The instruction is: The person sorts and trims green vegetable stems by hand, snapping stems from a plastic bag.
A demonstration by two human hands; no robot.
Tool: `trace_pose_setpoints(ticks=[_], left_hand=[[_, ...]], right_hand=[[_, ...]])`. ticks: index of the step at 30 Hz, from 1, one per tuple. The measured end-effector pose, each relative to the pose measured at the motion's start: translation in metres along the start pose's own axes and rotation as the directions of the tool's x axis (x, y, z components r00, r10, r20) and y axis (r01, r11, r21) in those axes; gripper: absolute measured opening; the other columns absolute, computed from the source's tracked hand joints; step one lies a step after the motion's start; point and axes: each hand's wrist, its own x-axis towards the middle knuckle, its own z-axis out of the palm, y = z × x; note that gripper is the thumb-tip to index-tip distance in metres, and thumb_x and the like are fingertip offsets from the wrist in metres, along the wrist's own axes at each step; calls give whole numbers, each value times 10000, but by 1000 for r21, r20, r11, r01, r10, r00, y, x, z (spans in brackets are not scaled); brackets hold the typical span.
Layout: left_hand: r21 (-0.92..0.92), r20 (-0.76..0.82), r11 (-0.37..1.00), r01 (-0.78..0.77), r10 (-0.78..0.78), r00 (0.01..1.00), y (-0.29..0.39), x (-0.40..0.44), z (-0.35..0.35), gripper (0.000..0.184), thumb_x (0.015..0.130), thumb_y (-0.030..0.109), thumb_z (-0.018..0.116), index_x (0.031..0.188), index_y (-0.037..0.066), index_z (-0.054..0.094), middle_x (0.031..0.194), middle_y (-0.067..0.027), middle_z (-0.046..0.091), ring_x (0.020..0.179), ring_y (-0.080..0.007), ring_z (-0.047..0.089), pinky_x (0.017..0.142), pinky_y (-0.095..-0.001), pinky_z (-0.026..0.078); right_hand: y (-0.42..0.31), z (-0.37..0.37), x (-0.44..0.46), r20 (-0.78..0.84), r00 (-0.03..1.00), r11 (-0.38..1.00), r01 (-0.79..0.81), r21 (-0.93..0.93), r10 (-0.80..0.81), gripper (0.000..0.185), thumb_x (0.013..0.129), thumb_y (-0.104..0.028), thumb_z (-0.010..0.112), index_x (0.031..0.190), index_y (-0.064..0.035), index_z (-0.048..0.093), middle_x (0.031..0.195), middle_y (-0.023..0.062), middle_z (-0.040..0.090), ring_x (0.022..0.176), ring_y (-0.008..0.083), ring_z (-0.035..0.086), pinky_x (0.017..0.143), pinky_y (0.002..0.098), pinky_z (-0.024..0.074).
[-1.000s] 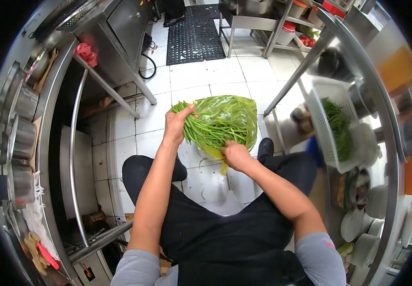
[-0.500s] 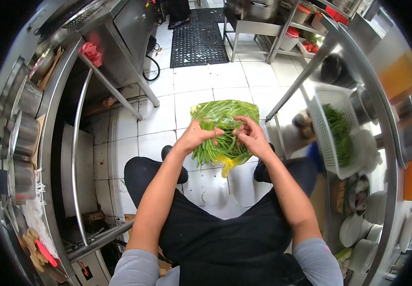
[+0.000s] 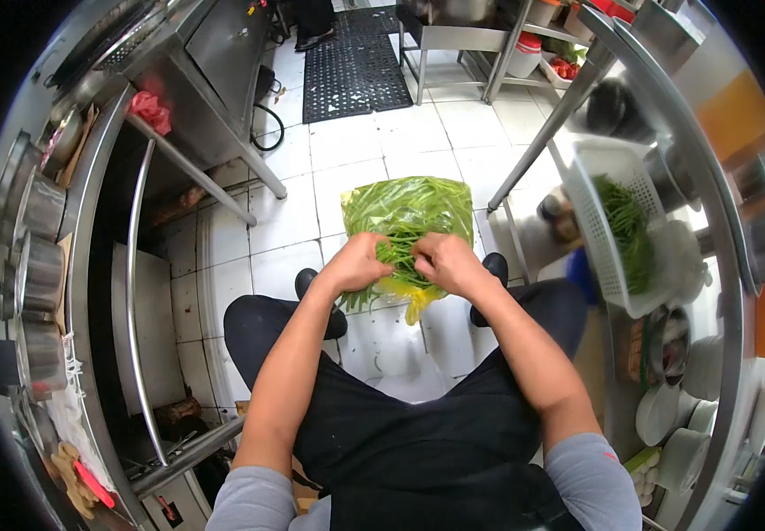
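A clear plastic bag [image 3: 405,196] full of long green beans lies between my feet, its yellow knotted end [image 3: 417,305] toward me. Loose green beans [image 3: 397,255] show between my hands at the bag's opening, and some stick out below my left hand. My left hand [image 3: 356,263] is closed over beans on the left side, thumb and fingers drawn together. Knuckles up, my right hand [image 3: 453,264] curls in at the right side of the opening, its fingertips pinched on beans. The fingertips are partly hidden among the greens.
At the right, a white plastic basket [image 3: 608,232] with more green beans stands on a shelf inside a metal rack. Metal pots [image 3: 42,270] line the left shelf. A black rubber mat [image 3: 356,75] lies on the tiled floor ahead, with another person's shoe [image 3: 314,41] beside it.
Both hands have drawn closer together and lower over the beans, and their fingers have closed from a spread pose. The view has shifted slightly.
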Motion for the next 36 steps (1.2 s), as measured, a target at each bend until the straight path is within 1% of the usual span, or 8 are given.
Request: trace_pose_setpoints(ticks=[4, 6, 12, 15, 24, 26, 28, 36], left_hand=[[-15, 51, 1000, -6, 6, 999, 0, 0, -1, 275, 781, 72, 687, 987, -77, 582, 654, -92, 657, 558, -139, 626, 517, -292, 484], [-194, 3, 981, 7, -7, 1000, -6, 1, 0, 242, 787, 56, 674, 972, -69, 582, 702, -107, 671, 589, -150, 638, 537, -294, 494], [-585, -122, 810, -29, -53, 991, -8, 1, -14, 157, 816, 34, 654, 949, -40, 617, 832, -120, 700, 654, -165, 656, 640, -296, 515], [-662, -112, 748, -50, -32, 993, -8, 2, -12, 153, 824, 32, 658, 954, -35, 612, 850, -117, 696, 675, -175, 659, 658, -304, 529], [-662, -205, 745, -88, -67, 976, -13, 5, -1, 194, 807, 76, 679, 955, -33, 617, 821, -110, 680, 680, -159, 638, 630, -311, 531], [-102, -69, 993, 58, -65, 995, -16, 4, -4, 250, 752, 138, 698, 933, -23, 634, 781, -128, 662, 688, -152, 633, 637, -327, 528], [236, 74, 966, -106, 91, 993, -17, -5, 16, 332, 689, 132, 668, 990, -6, 655, 876, -217, 682, 822, -333, 675, 722, -407, 537], [670, 464, 741, -45, -370, 805, -26, -10, 60, 633, 655, 102, 662, 1279, 68, 563, 1028, -222, 674, 983, -355, 650, 837, -425, 529]], right_hand=[[-7, 6, 3, -70, 992, 988, -113, -107, 106, 154, 785, -169, 598, 755, -21, 626, 767, 172, 640, 704, 363, 629, 634, 432, 502], [4, 4, 8, -165, 945, 954, -258, 150, 282, 128, 782, -148, 600, 765, -26, 634, 759, 176, 631, 690, 348, 629, 646, 419, 511], [-3, 7, -6, 52, 973, 905, -228, 358, 225, 248, 811, -126, 663, 1045, -54, 707, 702, 59, 644, 639, 169, 596, 622, 322, 490], [3, 30, -6, 236, 916, 644, -396, 654, 324, 221, 821, -170, 690, 980, -17, 704, 720, 11, 639, 622, 66, 501, 573, 254, 435], [5, 26, 0, 9, 890, 792, -410, 453, 456, 226, 808, -195, 583, 801, 14, 670, 677, 165, 637, 590, 246, 602, 599, 349, 472], [8, 15, -4, 32, 906, 847, -406, 344, 422, 218, 811, -184, 578, 790, 12, 672, 734, 205, 648, 658, 331, 638, 642, 389, 500], [11, 14, -12, 252, 937, 952, -278, 127, 240, 190, 814, -160, 581, 822, -1, 683, 785, 214, 660, 750, 383, 650, 702, 432, 517], [20, 72, -24, 329, 941, 992, -104, 65, 77, 208, 775, -56, 563, 920, -60, 713, 861, 213, 680, 818, 388, 653, 754, 458, 520]])
